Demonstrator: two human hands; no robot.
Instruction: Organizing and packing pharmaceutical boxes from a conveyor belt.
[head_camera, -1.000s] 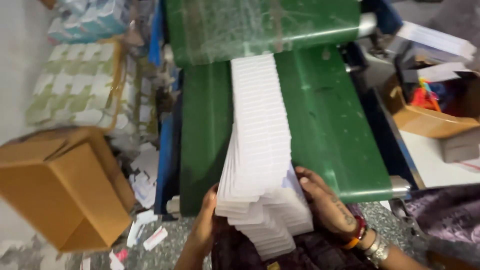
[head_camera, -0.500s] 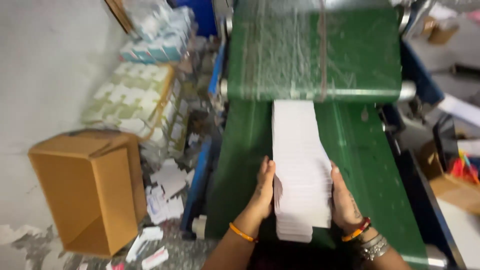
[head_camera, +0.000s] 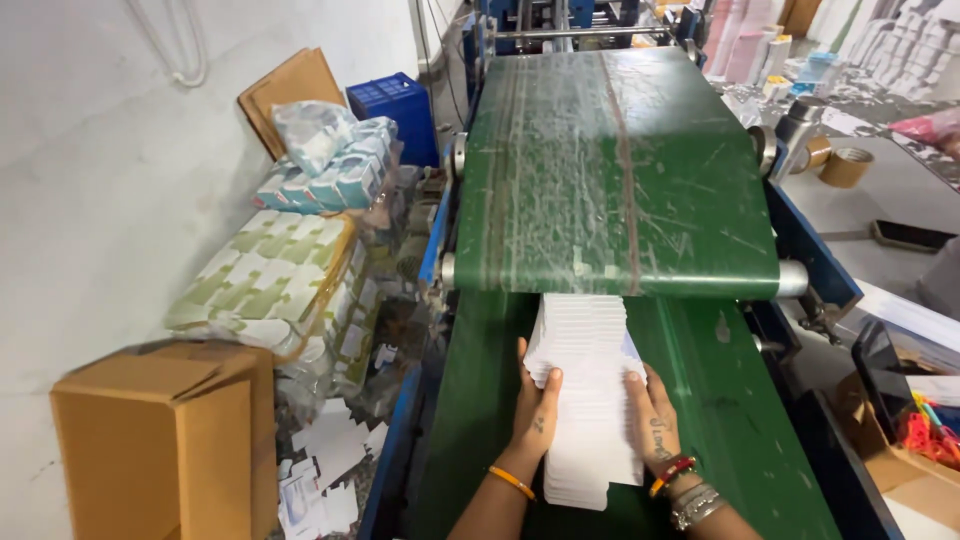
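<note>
A long green conveyor belt (head_camera: 620, 170) fills the middle of the view, its upper stretch ending at a roller, with a lower green belt (head_camera: 720, 400) running on beneath it toward the near edge. On that lower belt, just below the roller and slightly left of centre, lies a fanned row of flat white cards (head_camera: 585, 390), overlapping like shingles and reaching down toward the near edge. The left hand (head_camera: 535, 405) presses flat against the row's left side, fingers curled over its top edge, and the right hand (head_camera: 650, 420) clasps the right side, so both hands grip the stack between them. On the floor off the belt's left edge, a brown cardboard box (head_camera: 165, 440) stands at the near corner, with loose white cards (head_camera: 325, 460) scattered beside it. Behind it rest wrapped bundles of pale green and white flat cartons (head_camera: 265, 275), then a bundle of light blue packs (head_camera: 330, 170), and a blue plastic crate (head_camera: 395, 105) by the wall. Off the right edge, a roll of brown tape (head_camera: 845, 165) sits on a grey table (head_camera: 900, 200).
</note>
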